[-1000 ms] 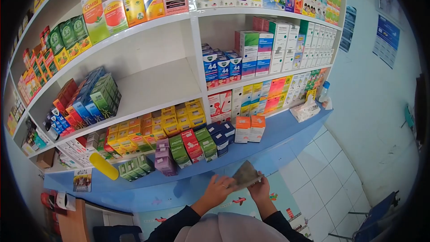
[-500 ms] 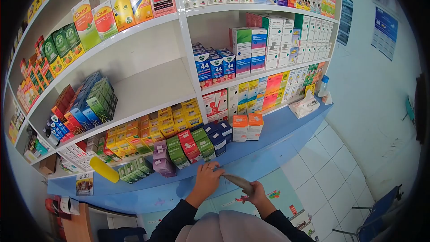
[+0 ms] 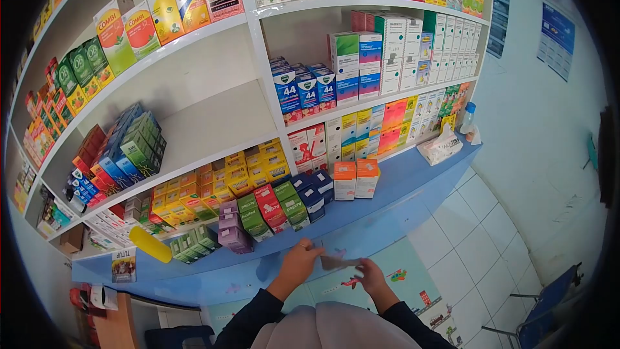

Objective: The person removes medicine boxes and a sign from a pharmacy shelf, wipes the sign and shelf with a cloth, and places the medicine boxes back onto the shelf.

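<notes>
Between my two hands, in front of my body, is a thin grey-brown piece that looks like a folded cloth. My left hand pinches its left end, and my right hand has the other end between thumb and fingers. Both hands are in the air before the blue ledge. Beyond them on that ledge stand green and red Actifed boxes, dark blue boxes, purple boxes and two orange-and-white boxes.
White shelves full of medicine boxes rise behind the blue ledge. A tissue pack and a blue-capped bottle stand at its right end. A yellow cylinder sits left. A blue chair is at lower right.
The cloth-like piece has gone from a slanting strip to a more level, folded shape. My right hand has turned and risen slightly. The view has shifted a little.
</notes>
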The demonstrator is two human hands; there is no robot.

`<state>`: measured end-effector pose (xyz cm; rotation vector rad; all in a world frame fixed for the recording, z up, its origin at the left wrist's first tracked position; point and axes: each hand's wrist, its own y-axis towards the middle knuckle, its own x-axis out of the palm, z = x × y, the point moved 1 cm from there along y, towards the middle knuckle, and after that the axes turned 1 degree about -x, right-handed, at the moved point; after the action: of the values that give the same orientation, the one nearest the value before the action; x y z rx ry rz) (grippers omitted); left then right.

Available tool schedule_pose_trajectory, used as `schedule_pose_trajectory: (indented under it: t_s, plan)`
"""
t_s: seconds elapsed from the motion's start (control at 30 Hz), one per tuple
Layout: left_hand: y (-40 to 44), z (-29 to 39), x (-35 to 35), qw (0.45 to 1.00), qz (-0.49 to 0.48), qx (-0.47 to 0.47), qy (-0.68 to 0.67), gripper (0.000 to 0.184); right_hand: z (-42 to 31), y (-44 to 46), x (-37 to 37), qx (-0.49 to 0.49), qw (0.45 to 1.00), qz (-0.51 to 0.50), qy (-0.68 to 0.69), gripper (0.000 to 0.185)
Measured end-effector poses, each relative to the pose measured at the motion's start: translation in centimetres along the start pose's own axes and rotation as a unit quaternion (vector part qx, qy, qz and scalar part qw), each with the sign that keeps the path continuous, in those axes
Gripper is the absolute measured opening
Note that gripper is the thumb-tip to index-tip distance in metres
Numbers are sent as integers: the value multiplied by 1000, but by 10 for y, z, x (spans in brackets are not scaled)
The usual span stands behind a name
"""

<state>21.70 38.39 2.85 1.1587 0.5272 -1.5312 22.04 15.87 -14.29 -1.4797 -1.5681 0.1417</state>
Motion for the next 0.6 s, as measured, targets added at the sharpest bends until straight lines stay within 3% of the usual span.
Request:
schedule_pose_trajectory:
  t_s: [0.07, 0.1, 0.13, 0.17, 0.2, 0.27, 0.3, 0.33, 0.37, 0.4, 0.43, 0.47, 0.5, 0.53, 0.57, 0.6]
  plan:
    - [-7, -5, 1, 987, 65, -128, -73, 23, -16, -22, 10, -254, 965, -59, 28, 29]
    - [-9, -6, 2, 987, 66, -130, -72, 23, -28, -46, 28, -303, 945, -104, 62, 12]
    - [-10, -6, 4, 951, 48, -200, -233, 21, -25, -49, 26, -302, 946, -106, 62, 12]
    - [-12, -6, 8, 883, 28, -263, -387, 19, -19, -52, 21, -346, 931, -89, -67, 16]
    - [-16, -12, 20, 883, 29, -264, -387, 19, -13, -54, 17, -385, 900, -71, -195, 19]
    - [-19, -28, 49, 837, 80, -155, -518, 18, -2, -56, 13, -380, 888, -78, -248, 20]
    - [-19, -26, 48, 837, 81, -155, -518, 18, 2, -57, 11, -374, 873, -85, -302, 21]
    - [-20, -23, 47, 763, 54, -195, -614, 17, 5, -51, 7, -375, 872, -85, -302, 21]
    - [-22, -20, 47, 675, 25, -232, -700, 16, 9, -40, 2, -274, 922, -110, -249, 30]
    - [-21, -14, 43, 675, 25, -232, -700, 16, 10, -38, 4, -168, 958, -132, -192, 39]
    - [-18, -8, 38, 623, 33, -181, -760, 15, 9, -37, 5, -169, 958, -132, -192, 39]
    - [-15, -3, 31, 566, 40, -129, -813, 14, 7, -35, 8, -149, 964, -141, -169, 52]
    - [-12, 1, 22, 567, 39, -127, -813, 14, 3, -36, 15, -130, 969, -150, -146, 65]
    - [-9, 5, 13, 527, 27, -113, -842, 15, -1, -37, 24, -131, 969, -150, -146, 65]
    - [-8, 6, 8, 485, 15, -97, -869, 17, -5, -38, 35, -99, 973, -203, -53, 75]
    - [-7, 6, 6, 485, 15, -95, -869, 17, -11, -41, 47, -66, 964, -254, 39, 84]
